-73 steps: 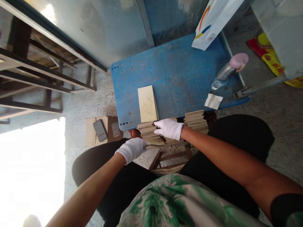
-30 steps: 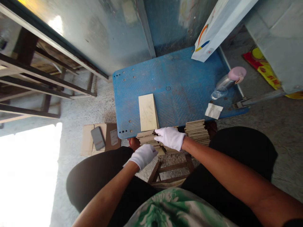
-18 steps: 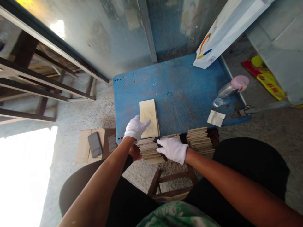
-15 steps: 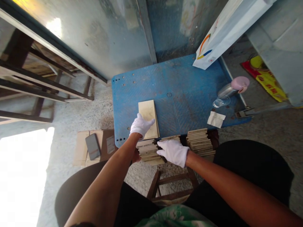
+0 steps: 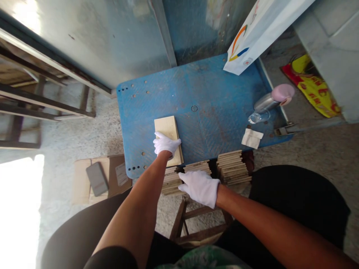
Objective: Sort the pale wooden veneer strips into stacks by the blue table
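My left hand (image 5: 166,145), in a white glove, lies across a small pile of pale wooden boards (image 5: 167,125) on the blue table (image 5: 151,104). Its thumb is at the boards' right edge and its fingers reach the left edge. My right hand (image 5: 199,186), gloved too, hovers over or rests on the standing rows of thin wooden boards at the table's near edge; whether it touches them I cannot tell. Its fingertips point left, apart, with nothing visible between them. One row (image 5: 171,183) is left of it, one (image 5: 199,167) partly beneath it, another (image 5: 233,168) to its right.
A white paper bag (image 5: 252,41) stands at the table's back right. Along the right side are a pink-lidded flask (image 5: 267,101), a clear cup (image 5: 256,117) and a folded tissue (image 5: 252,138). A phone (image 5: 97,179) lies on cardboard (image 5: 82,179) at left. A wooden stool (image 5: 193,224) is below.
My left hand has shifted farther onto the boards, its thumb now at their right edge. My right hand stays near the rows. The whole view has shifted slightly.
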`<state>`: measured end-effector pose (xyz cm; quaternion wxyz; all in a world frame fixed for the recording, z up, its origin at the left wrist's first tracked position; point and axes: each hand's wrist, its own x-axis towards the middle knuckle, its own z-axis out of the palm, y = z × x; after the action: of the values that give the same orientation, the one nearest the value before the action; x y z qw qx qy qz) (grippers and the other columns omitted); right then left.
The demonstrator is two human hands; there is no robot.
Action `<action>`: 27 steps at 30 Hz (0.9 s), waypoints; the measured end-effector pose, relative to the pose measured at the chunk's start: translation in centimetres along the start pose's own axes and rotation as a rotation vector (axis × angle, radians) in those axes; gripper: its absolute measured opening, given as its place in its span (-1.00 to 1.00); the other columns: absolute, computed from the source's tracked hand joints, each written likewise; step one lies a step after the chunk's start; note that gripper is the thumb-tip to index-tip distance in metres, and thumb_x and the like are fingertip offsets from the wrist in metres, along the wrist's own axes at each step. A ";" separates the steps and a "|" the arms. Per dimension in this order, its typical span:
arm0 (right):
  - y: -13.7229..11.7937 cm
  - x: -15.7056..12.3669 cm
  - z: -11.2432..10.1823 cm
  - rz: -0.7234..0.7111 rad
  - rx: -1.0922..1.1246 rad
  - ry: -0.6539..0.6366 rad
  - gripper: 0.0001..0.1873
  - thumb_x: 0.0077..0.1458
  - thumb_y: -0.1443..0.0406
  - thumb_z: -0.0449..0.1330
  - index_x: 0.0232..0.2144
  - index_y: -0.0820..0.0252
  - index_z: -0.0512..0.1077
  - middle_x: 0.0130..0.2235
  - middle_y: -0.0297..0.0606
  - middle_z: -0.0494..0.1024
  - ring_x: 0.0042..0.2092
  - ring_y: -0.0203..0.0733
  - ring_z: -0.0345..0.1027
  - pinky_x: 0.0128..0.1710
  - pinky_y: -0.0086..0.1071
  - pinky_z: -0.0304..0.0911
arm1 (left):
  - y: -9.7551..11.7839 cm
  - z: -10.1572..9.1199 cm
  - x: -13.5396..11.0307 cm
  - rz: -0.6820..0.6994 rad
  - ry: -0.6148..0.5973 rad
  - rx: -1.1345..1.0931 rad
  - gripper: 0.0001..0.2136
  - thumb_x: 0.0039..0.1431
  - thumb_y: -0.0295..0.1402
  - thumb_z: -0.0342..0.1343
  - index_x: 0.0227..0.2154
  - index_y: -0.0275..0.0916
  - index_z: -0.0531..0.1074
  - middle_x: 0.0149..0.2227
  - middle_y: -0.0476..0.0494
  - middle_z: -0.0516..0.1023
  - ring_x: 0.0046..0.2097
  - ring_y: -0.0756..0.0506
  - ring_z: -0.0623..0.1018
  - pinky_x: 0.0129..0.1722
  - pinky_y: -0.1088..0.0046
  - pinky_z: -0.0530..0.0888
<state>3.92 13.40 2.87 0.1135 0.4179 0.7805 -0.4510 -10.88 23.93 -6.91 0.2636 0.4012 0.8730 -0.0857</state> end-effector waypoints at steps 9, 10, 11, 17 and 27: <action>0.1 0.1 -0.2 0.019 0.002 -0.014 -0.56 0.21 0.11 0.04 0.02 0.25 0.38 -0.14 -0.01 0.59 -0.16 0.08 0.51 -0.26 -0.22 0.33 | 0.1 0.3 0.3 -0.010 0.001 -0.010 0.21 -0.27 0.03 0.28 0.31 -0.34 -0.35 0.10 -0.57 0.23 0.09 -0.48 0.39 -0.08 0.06 0.43; 0.1 0.1 -0.2 0.017 0.003 -0.015 -0.56 0.21 0.11 0.04 0.02 0.25 0.38 -0.14 -0.01 0.59 -0.16 0.08 0.51 -0.26 -0.21 0.34 | 0.1 0.3 0.3 -0.010 0.000 -0.017 0.21 -0.28 0.04 0.28 0.31 -0.34 -0.35 0.11 -0.57 0.23 0.09 -0.48 0.39 -0.08 0.05 0.43; 0.1 0.1 -0.2 0.018 0.005 -0.016 -0.56 0.21 0.11 0.04 0.02 0.25 0.39 -0.14 -0.01 0.59 -0.16 0.09 0.51 -0.26 -0.21 0.34 | 0.0 0.2 0.3 -0.010 -0.001 -0.025 0.22 -0.27 0.05 0.28 0.31 -0.34 -0.36 0.11 -0.58 0.23 0.09 -0.48 0.39 -0.08 0.04 0.42; 0.2 0.3 0.1 0.013 -0.003 -0.009 -0.55 0.21 0.11 0.04 0.03 0.27 0.38 -0.14 0.01 0.58 -0.15 0.07 0.50 -0.25 -0.22 0.33 | -0.4 -0.3 0.1 -0.006 -0.011 -0.100 0.19 -0.27 0.07 0.30 0.30 -0.32 -0.29 0.12 -0.57 0.25 0.06 -0.43 0.43 -0.09 0.10 0.44; 0.9 0.6 -0.2 0.015 0.040 0.092 -0.54 0.22 0.11 0.04 0.04 0.29 0.36 -0.10 0.02 0.56 -0.10 0.03 0.47 -0.18 -0.25 0.28 | -2.1 -4.6 -3.0 0.148 0.052 -0.355 -0.05 -0.24 0.01 0.34 0.18 -0.27 0.04 -0.02 -0.35 0.45 -0.05 -0.26 0.52 -0.13 0.30 0.47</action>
<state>4.25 14.14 2.13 0.0726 0.4463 0.7724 -0.4460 -12.66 22.28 -1.55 0.3134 0.4136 0.8490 0.0997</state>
